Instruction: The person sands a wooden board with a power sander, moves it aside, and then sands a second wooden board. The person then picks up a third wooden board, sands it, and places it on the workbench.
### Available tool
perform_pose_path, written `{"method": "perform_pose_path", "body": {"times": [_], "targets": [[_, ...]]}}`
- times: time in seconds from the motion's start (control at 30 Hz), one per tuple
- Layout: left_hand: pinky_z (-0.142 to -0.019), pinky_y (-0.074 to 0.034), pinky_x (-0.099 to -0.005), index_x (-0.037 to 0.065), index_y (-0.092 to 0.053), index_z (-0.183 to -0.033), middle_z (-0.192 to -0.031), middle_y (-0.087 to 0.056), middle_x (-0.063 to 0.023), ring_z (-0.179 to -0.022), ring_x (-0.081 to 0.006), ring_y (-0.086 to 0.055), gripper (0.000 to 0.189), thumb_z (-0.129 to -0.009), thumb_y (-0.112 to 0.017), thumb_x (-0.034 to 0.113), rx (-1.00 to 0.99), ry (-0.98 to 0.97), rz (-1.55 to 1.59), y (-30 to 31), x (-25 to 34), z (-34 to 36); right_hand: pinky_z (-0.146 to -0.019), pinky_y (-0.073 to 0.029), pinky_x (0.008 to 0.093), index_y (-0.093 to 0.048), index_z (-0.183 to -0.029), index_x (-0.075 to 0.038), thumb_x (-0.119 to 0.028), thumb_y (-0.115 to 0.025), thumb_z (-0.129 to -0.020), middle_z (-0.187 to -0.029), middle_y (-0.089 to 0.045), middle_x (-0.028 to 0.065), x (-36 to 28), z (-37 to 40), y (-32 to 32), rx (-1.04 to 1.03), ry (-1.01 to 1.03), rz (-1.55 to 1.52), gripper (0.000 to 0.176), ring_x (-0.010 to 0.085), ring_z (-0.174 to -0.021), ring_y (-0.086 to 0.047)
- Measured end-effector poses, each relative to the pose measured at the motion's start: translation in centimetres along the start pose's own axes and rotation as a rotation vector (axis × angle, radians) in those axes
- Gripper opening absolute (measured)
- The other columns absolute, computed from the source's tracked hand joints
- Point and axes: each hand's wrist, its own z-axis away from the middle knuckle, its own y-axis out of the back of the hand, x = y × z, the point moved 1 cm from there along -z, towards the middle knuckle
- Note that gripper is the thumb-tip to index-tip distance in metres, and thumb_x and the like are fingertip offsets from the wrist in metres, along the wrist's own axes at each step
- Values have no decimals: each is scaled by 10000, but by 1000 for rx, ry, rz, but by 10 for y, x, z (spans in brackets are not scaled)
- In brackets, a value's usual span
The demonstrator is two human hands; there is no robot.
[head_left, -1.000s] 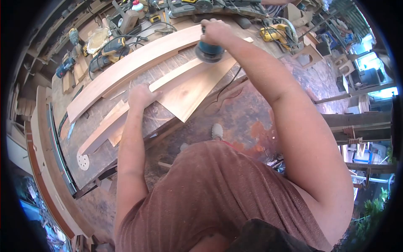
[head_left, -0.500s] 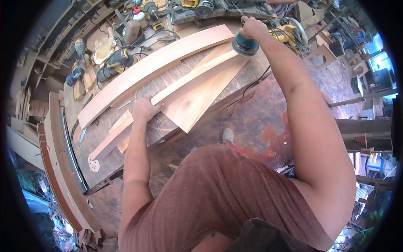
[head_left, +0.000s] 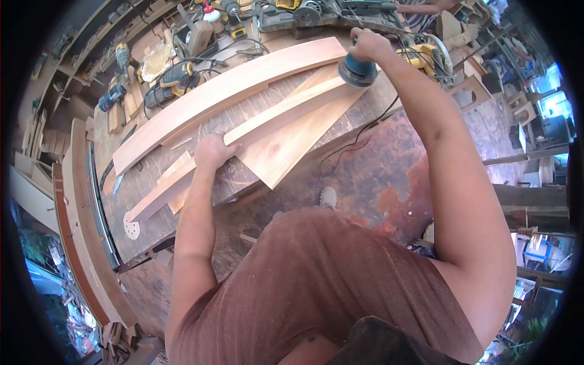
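My right hand (head_left: 371, 46) is closed round the top of a teal sander (head_left: 357, 70), whose pad rests at the far end of a narrow curved wooden piece (head_left: 286, 108). Lower on the same piece, my left hand (head_left: 213, 151) grips it, with the fingers wrapped over it. A flat angular board (head_left: 277, 152) lies under the curved piece. Behind them lies a wide curved board (head_left: 231, 91). At the near left end of the gripped piece is a round perforated disc (head_left: 131, 226).
Power tools, among them a yellow one (head_left: 177, 78), and cables crowd the workbench's (head_left: 146, 240) back side. A yellow tool (head_left: 420, 56) lies right of the sander. Another person's arm (head_left: 426, 7) shows at the top. Long curved strips (head_left: 78, 207) stand at left.
The view has shifted slightly. Both hands keep their holds, and the sander stays at the far end of the curved piece. More of the other person's arm shows at the top.
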Motion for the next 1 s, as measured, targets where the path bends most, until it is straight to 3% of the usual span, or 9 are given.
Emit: {"method": "perform_pose_path", "body": {"times": [0.33,0.5,0.67,0.73,0.83,1.0], "targets": [[-884,-550,-464,63,-754,-1037,-1013,-734,-217,-980,-369,-705,572,-751,-746,559,23,-49,13,-1,-4,-1,-978,-527,459,-572,-1347,-182,-344,-657,-854,-1337,-613,152,-143,62,18,16,248,-51,526,340,-1185,-636],[-887,-550,-460,58,-753,-1044,-1021,-733,-218,-994,-365,-704,580,-752,-746,559,38,-58,18,0,-4,1,-935,-542,444,-613,-1285,-165,-334,-663,-856,-1199,-696,143,-207,88,30,-33,334,-126,464,334,-1095,-679],[-896,-548,-461,51,-750,-1072,-1042,-731,-221,-1011,-367,-701,602,-753,-745,561,16,-72,0,3,-1,0,-914,-549,451,-623,-1264,-162,-335,-667,-852,-1158,-708,151,-253,94,32,-17,417,-166,449,338,-1071,-687],[-904,-544,-464,47,-752,-1072,-1053,-728,-226,-1017,-369,-699,603,-754,-744,559,20,-72,-17,3,-1,1,-904,-551,462,-621,-1256,-158,-355,-674,-846,-1137,-709,157,-261,97,31,-14,448,-198,458,347,-1064,-685],[-907,-543,-464,43,-751,-1072,-1054,-726,-230,-1021,-370,-697,610,-751,-745,561,-3,-60,-13,3,-1,0,-908,-552,435,-638,-1252,-163,-253,-628,-868,-1180,-707,147,-258,94,34,15,417,-175,395,330,-1096,-682],[-887,-547,-466,41,-749,-1062,-1016,-727,-236,-989,-382,-700,609,-743,-746,560,8,-61,-8,6,2,3,-941,-539,435,-632,-1262,-164,-258,-632,-866,-1225,-680,154,-205,78,29,-25,289,-183,407,344,-1121,-661]]}}
